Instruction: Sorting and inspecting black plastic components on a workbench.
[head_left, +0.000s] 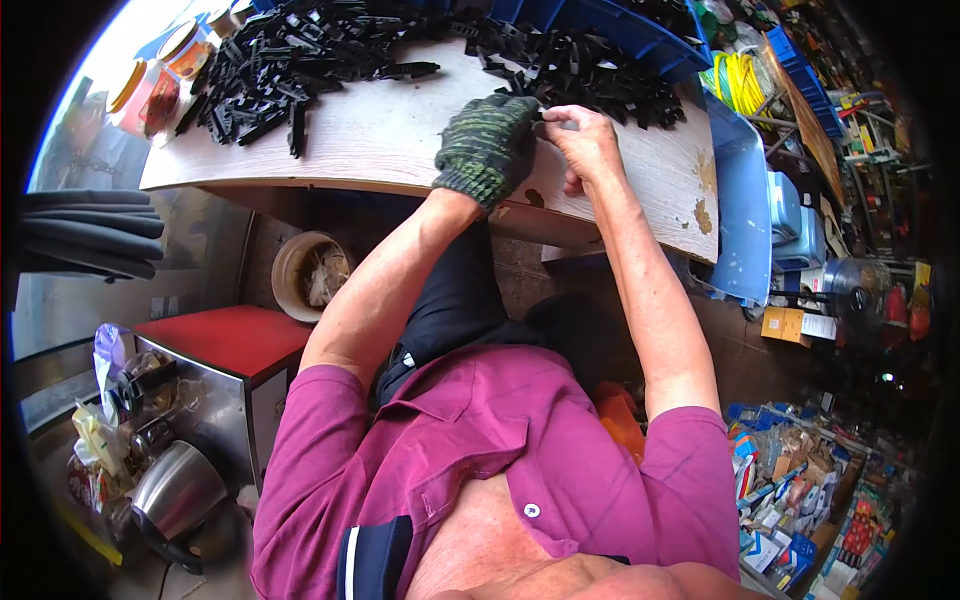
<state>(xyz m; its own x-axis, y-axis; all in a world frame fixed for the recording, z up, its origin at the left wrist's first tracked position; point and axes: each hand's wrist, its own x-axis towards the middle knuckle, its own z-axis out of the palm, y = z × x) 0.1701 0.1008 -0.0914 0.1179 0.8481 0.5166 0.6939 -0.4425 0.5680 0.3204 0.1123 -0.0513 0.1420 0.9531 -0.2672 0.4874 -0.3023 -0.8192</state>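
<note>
My left hand (487, 148) wears a dark green and black knit glove and is curled closed above the table (385, 135). Bare, my right hand (588, 150) meets the gloved fingertips, its thumb and forefinger pinched together. Whatever lies between the two hands is too small and covered to make out. Beyond them, a heap of slim black plastic parts (285, 70) spreads over the left and back of the tabletop. A second pile of similar black parts (590, 75) lies just behind my right hand.
Blue bins (640, 45) stand along the back right. Tubs with orange lids (145, 95) sit at the left edge. Below are a bucket (295, 275), a red-topped cabinet (225, 330) and a steel kettle (180, 490). Boxed goods (785, 500) crowd the lower right.
</note>
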